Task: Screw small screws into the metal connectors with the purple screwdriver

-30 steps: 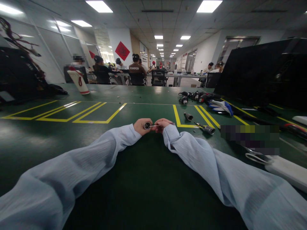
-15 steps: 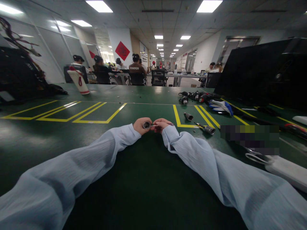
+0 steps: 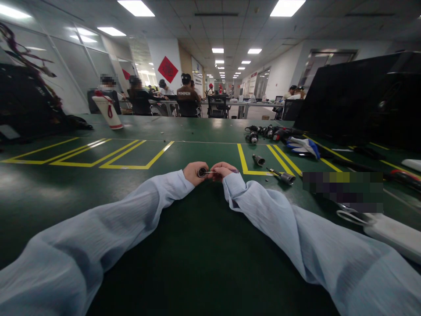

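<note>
Both my arms, in pale blue sleeves, reach out over a dark green table (image 3: pixel 197 245). My left hand (image 3: pixel 194 172) is closed round a small round metal part (image 3: pixel 201 172) whose open end faces me. My right hand (image 3: pixel 222 170) pinches a thin metal tool (image 3: pixel 210 173) whose tip points into that part. The two hands nearly touch, resting on the table near a yellow line marking.
To the right lie a small metal cylinder (image 3: pixel 258 159), a screwdriver-like tool (image 3: pixel 283 176), a heap of black parts (image 3: pixel 263 131), a white and blue glove (image 3: pixel 304 147), scissors (image 3: pixel 350 215) and a white box (image 3: pixel 394 235). A white bottle (image 3: pixel 108 112) stands far left. People sit at distant tables.
The hands have stayed in place; the thin tool's tip has shifted slightly at the round part's opening.
</note>
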Action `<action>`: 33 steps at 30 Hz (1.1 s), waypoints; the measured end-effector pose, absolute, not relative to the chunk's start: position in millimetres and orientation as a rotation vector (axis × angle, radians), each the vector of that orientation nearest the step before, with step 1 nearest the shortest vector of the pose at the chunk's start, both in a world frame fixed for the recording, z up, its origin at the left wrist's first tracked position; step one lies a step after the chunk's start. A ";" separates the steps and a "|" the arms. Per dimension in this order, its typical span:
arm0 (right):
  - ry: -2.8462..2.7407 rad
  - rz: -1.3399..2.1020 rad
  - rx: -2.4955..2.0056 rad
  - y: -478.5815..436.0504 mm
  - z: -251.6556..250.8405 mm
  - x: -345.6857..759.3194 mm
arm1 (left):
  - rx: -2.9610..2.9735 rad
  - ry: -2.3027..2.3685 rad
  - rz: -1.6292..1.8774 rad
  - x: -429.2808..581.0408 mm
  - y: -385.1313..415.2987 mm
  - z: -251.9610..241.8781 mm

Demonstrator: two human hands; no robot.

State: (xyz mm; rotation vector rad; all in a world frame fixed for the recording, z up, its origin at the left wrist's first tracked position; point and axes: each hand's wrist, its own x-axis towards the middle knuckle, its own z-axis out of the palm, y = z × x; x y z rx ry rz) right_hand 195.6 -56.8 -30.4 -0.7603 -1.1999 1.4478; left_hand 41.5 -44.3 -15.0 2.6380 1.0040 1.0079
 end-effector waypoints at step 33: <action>-1.187 1.468 -0.756 -61.5 -28.5 193.6 | 2.588 0.941 0.979 41.1 -41.2 -16.4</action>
